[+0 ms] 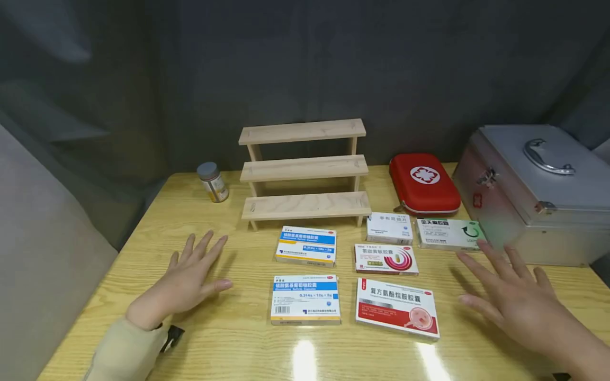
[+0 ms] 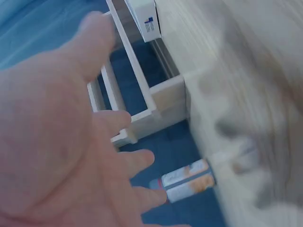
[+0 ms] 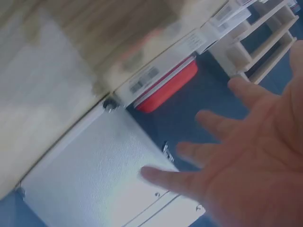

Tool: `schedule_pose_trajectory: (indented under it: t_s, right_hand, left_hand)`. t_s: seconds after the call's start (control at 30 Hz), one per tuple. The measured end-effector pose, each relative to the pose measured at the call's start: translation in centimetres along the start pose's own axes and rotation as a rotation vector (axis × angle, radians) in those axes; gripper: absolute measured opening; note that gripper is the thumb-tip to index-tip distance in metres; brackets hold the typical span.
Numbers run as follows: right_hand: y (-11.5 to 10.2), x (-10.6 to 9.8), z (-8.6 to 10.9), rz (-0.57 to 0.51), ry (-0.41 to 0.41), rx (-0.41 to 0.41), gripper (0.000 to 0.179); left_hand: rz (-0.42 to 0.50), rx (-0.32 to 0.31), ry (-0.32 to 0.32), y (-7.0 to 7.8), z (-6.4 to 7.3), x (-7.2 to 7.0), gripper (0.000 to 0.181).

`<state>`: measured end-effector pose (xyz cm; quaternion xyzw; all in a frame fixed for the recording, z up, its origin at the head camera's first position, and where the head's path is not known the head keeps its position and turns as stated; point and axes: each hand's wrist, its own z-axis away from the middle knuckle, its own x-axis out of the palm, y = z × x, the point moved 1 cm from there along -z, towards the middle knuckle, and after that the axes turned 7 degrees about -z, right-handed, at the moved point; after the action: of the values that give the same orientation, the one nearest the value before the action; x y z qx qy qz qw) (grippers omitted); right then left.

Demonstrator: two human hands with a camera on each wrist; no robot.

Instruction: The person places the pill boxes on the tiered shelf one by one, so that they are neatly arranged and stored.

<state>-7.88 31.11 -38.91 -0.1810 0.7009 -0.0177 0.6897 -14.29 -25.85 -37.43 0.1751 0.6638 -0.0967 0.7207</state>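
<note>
My left hand [image 1: 183,280] is spread over the left of the table with nothing in it. To its right lie two blue-and-white medicine boxes [image 1: 306,244], one behind the other. My right hand [image 1: 519,299], also spread and holding nothing, is over the right side. A green-and-white medicine box [image 1: 448,234] lies just beyond its fingertips. Left of that hand is a red-and-white medicine box [image 1: 397,308]. A magenta-and-white medicine box [image 1: 386,259] and a small white medicine box [image 1: 389,228] lie behind it. In both wrist views the fingers look straight and apart.
A three-step wooden rack [image 1: 305,169] stands at the back middle. A grey-capped bottle [image 1: 213,182] is left of it. To the right are a red first-aid case [image 1: 431,193] and a large silver metal case [image 1: 514,211]. A dark curtain [image 1: 305,63] hangs behind the table.
</note>
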Motion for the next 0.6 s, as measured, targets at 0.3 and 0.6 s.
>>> schedule_pose_trajectory:
  t_s: [0.3, 0.6]
  right_hand:
    - [-3.7, -0.4, -1.0, -0.057, 0.042, -0.151, 0.058]
    - [-5.9, 0.1, -1.3, -0.083, -0.040, -0.148, 0.079]
  left_hand:
    - [0.429, -0.150, 0.031, -1.5, -6.5, -0.8, 0.066]
    - [0.829, -0.346, 0.044, -2.0, -13.0, 0.3, 0.058]
